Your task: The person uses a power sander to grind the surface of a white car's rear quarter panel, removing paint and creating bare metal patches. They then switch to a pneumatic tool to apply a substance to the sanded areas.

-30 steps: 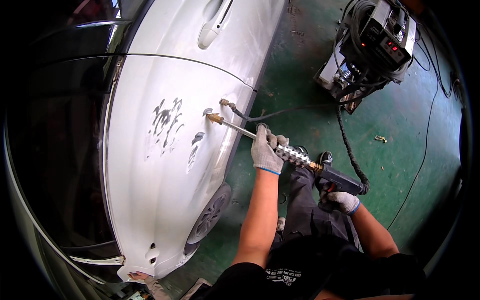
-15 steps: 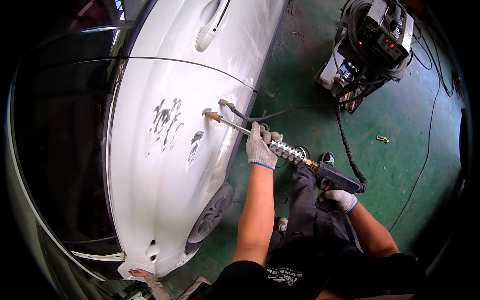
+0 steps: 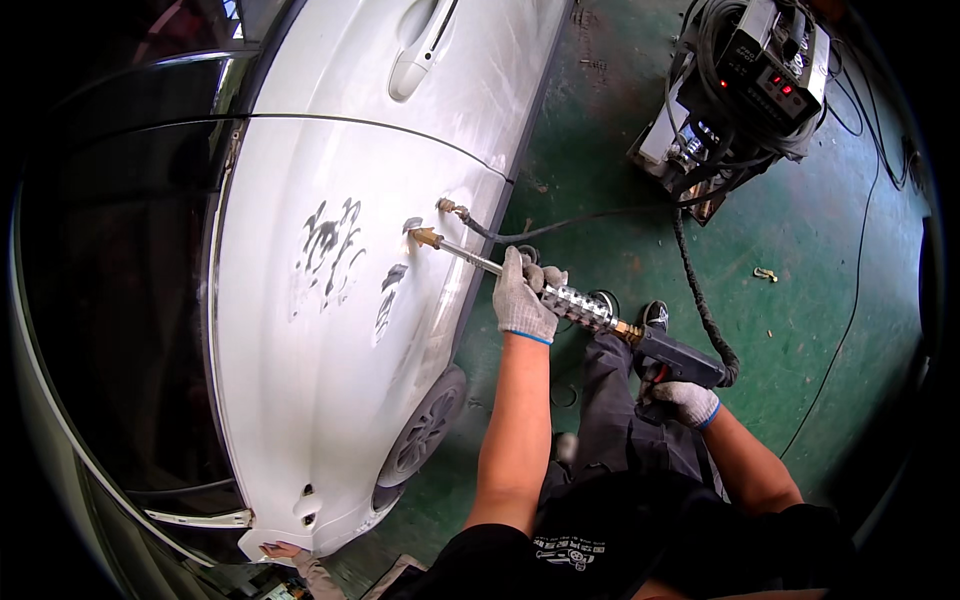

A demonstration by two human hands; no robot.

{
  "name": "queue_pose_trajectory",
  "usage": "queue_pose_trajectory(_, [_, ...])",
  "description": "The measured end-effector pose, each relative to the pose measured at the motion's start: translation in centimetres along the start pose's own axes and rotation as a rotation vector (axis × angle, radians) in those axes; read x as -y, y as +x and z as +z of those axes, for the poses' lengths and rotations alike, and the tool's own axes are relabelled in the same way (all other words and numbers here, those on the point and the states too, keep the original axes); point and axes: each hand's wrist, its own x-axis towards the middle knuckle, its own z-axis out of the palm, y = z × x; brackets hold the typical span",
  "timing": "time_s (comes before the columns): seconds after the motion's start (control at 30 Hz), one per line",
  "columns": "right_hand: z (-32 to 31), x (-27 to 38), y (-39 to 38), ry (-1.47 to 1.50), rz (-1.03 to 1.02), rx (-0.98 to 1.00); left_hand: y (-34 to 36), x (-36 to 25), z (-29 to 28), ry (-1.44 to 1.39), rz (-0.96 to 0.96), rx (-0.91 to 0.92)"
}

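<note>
A long dent puller with a pistol-style handle spans both of my hands. My left hand, in a white knit glove, is closed around its shaft just ahead of the studded metal sleeve. My right hand, gloved too, grips the black handle by the red trigger. The brass tip meets a bare grey patch on the white car panel, or is very close to it. Larger dark scraped marks lie farther left on the panel. A brass cable end is attached just beyond the tip.
A wheeled machine with red digits and coiled cables stands at far right. Its black cables run to the panel and the puller's handle. A small yellowish piece lies on the green floor. Another person's hand touches the car at lower left.
The puller and both gloved hands have shifted very slightly toward me, with the tip a touch lower on the panel. Both grips stay the same.
</note>
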Motion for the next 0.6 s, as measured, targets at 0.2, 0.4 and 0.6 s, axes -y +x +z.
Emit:
queue_pose_trajectory(0.2, [0.2,0.1,-0.5,-0.017,0.000,-0.012,-1.0,0.3,1.3,-0.031,0.049,-0.075])
queue_pose_trajectory(0.4, [-0.3,0.2,0.4,-0.988,-0.397,-0.120,-2.0,0.9,-0.4,-0.514,-0.056,0.743])
queue_pose_trajectory(0.6, [-0.5,-0.1,0.7,0.019,0.016,-0.032,-0.7,2.0,0.4,0.081,0.041,0.012])
